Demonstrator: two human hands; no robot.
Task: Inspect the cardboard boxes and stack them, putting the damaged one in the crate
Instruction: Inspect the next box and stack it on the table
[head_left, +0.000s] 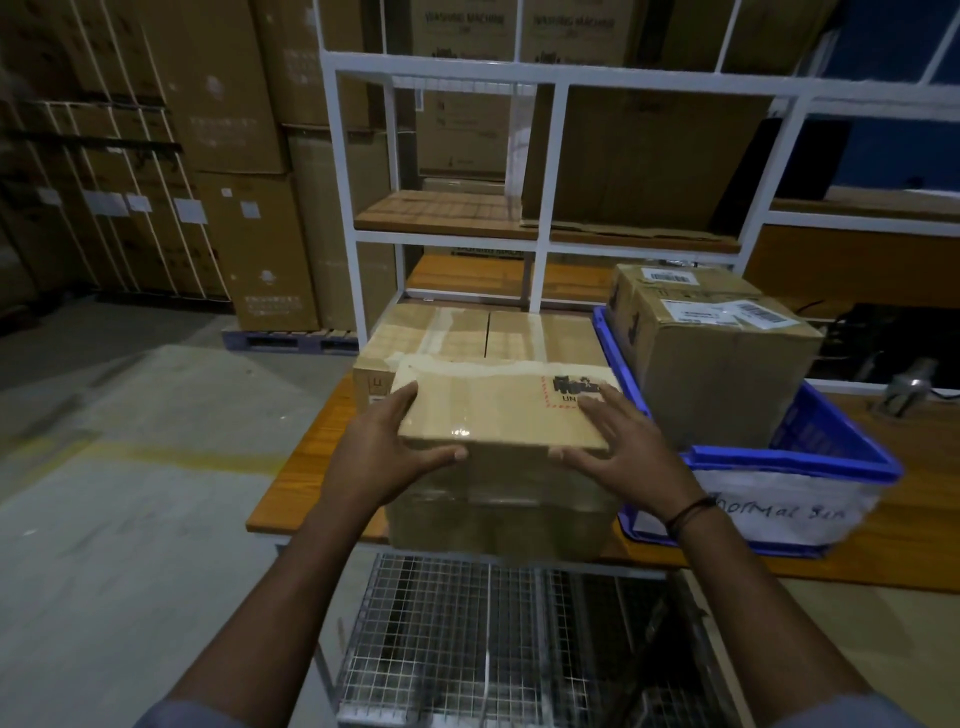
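A taped cardboard box (498, 410) with a black printed mark sits between my two hands at the near edge of the wooden table (306, 462). My left hand (387, 447) holds its left corner, thumb on the near face. My right hand (623, 447) grips its right corner, fingers over the top. Behind it lies another flat cardboard box (467, 332). A taller labelled cardboard box (717, 358) stands in the blue crate (795, 462) on the right.
White shelving (545, 156) rises behind the table, holding large cartons. A wire-mesh cage (467, 639) sits under the table's near edge. Stacked cartons on a pallet (291, 340) fill the left background, with bare concrete floor (130, 493) in front.
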